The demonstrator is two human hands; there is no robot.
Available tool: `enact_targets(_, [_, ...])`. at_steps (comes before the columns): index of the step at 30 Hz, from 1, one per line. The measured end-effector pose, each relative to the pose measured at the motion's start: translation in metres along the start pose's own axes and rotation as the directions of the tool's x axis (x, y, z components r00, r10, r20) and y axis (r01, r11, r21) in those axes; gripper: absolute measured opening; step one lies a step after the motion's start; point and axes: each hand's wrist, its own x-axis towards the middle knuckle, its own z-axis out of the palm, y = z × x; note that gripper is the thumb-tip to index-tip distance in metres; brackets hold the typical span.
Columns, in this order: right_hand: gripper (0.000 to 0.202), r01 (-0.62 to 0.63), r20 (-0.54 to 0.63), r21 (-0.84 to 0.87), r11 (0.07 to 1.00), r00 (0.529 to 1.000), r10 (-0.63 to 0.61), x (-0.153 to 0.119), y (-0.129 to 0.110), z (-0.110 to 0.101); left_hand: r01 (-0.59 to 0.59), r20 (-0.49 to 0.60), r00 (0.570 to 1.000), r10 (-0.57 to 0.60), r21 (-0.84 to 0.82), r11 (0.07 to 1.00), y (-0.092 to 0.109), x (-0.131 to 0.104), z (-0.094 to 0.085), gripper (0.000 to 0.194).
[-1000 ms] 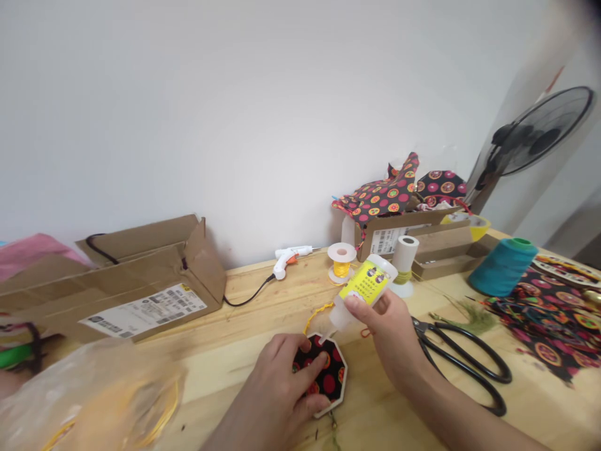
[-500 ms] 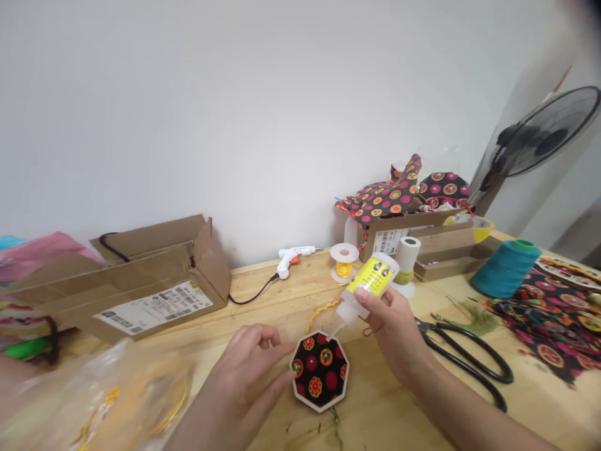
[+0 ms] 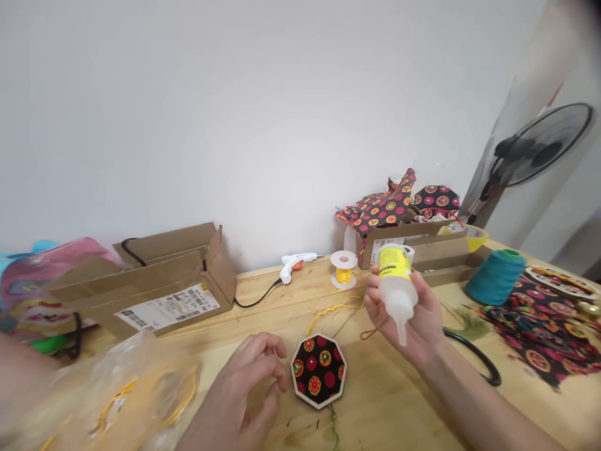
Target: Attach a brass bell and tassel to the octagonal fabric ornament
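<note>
My right hand [image 3: 425, 319] is wrapped round a glue bottle [image 3: 395, 272] with a yellow label, its clear nozzle tilted downward above the table. Left of it, an octagonal pendant [image 3: 318, 371] with a pale rim and black patterned fabric lies flat on the wood. A yellow twisted cord [image 3: 328, 310] runs from its top edge, and a green thread [image 3: 334, 426] from its bottom. My left hand [image 3: 251, 385] rests just left of the pendant, fingers curled loosely and apart, holding nothing; a small gap separates it from the rim.
A cardboard box [image 3: 173, 307] and a plastic bag [image 3: 136, 394] stand at left. Farther back are a white glue gun [image 3: 295, 266] and a yellow thread spool [image 3: 344, 272]. At right are black-handled scissors [image 3: 479, 354], partly hidden, a teal thread cone [image 3: 496, 277] and patterned fabric [image 3: 539, 319].
My right hand has lifted the glue bottle off the pendant's top edge and moved it right, turning the nozzle toward me. My left hand has drawn away from the pendant's rim.
</note>
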Motion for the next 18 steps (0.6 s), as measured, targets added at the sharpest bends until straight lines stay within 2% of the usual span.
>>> enact_targets(3, [0.044,0.016,0.135,0.12,0.993,0.99,-0.032,-0.006,-0.014,0.004,-0.012,-0.012,1.0,0.011,-0.016,1.0,0.009,0.01,-0.001,0.015])
enact_targets(6, [0.046,0.127,0.179,0.229,0.965,0.969,-0.17,-0.015,-0.033,0.009,-0.037,-0.061,0.998,0.033,-0.068,0.997,0.018,0.023,0.0,0.014])
enact_targets(8, [0.044,0.23,0.152,0.284,0.931,0.948,-0.281,-0.022,-0.046,0.011,-0.053,-0.072,0.996,0.046,-0.086,0.995,0.025,0.032,0.0,0.013])
enact_targets(10, [0.041,0.326,0.097,0.306,0.894,0.924,-0.37,-0.031,-0.058,0.008,-0.012,-0.085,0.996,0.006,-0.068,0.998,0.033,0.041,0.003,0.007])
enact_targets(12, [0.04,0.39,0.046,0.28,0.877,0.907,-0.418,-0.04,-0.065,0.0,0.064,-0.082,0.995,-0.065,-0.019,0.998,0.042,0.051,0.007,0.018])
enact_targets(14, [0.042,0.406,0.003,0.218,0.888,0.909,-0.416,-0.048,-0.067,-0.011,0.073,-0.085,0.994,-0.071,0.029,0.997,0.055,0.064,0.012,0.025])
enact_targets(16, [0.047,0.383,-0.045,0.164,0.909,0.924,-0.381,-0.055,-0.065,-0.021,-0.054,-0.106,0.993,0.061,0.068,0.996,0.073,0.086,0.017,0.017])
enact_targets(18, [0.049,0.36,-0.081,0.137,0.923,0.933,-0.352,-0.059,-0.062,-0.028,-0.278,-0.105,0.95,0.293,0.139,0.951,0.096,0.115,0.023,0.013])
